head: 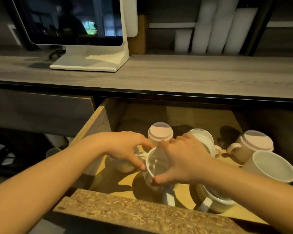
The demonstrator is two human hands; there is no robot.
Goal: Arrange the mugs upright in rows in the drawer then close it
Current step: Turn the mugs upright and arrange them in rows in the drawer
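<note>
Drawer (98,122) pulled open below the tabletop (176,75). Both hands inside. Right hand (184,159) clamps the rim of a white mug (155,168), thumb on the near edge, fingers over the far edge; mug's opening faces up toward the camera, slightly tilted. Left hand (125,147) curled, fingertips at that mug's left side, over a pale mug (123,167) that is mostly hidden. Two mugs stand upside down: one behind the hands (160,132), one at right (254,142). A large white mug (272,166) sits open-side up at right. Another mug (215,200) lies tipped near the drawer front. Monitor (74,19) on the tabletop.
</note>
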